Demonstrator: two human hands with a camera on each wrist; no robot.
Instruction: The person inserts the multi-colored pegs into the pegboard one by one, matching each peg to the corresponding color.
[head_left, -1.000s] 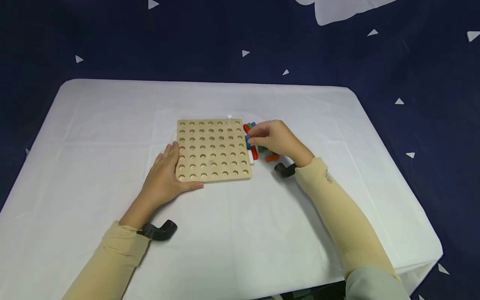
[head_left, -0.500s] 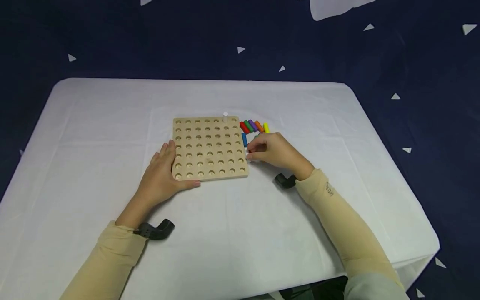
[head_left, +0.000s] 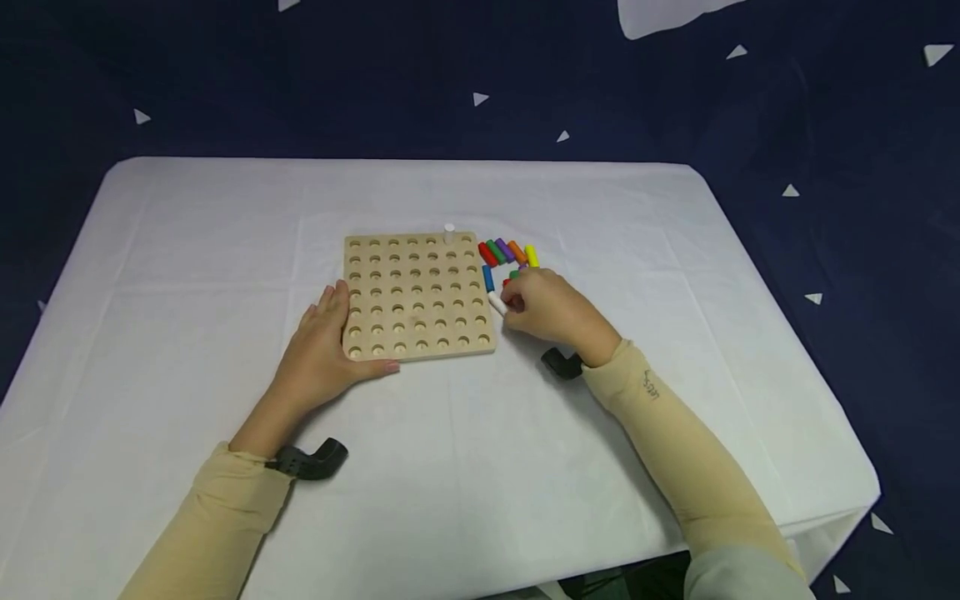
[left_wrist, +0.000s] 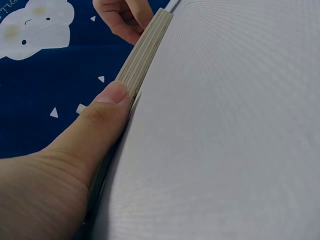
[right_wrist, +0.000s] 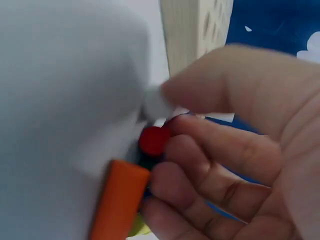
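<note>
White cloth covers the table, with dark blue backdrop behind. On it I see the wooden pegboard, its grid of holes bare except for one white peg standing in the far row. My left hand lies flat against the board's near-left corner, fingers straight, thumb pressed to its edge. My right hand sits just beside the board's right edge, fingers curled, pinching a second white peg at its tip. Loose pegs lie beside the far-right corner: red, green, purple, orange, yellow, and a blue one below. The right wrist view is blurred; I think a red peg and an orange peg lie under the fingers.
</note>
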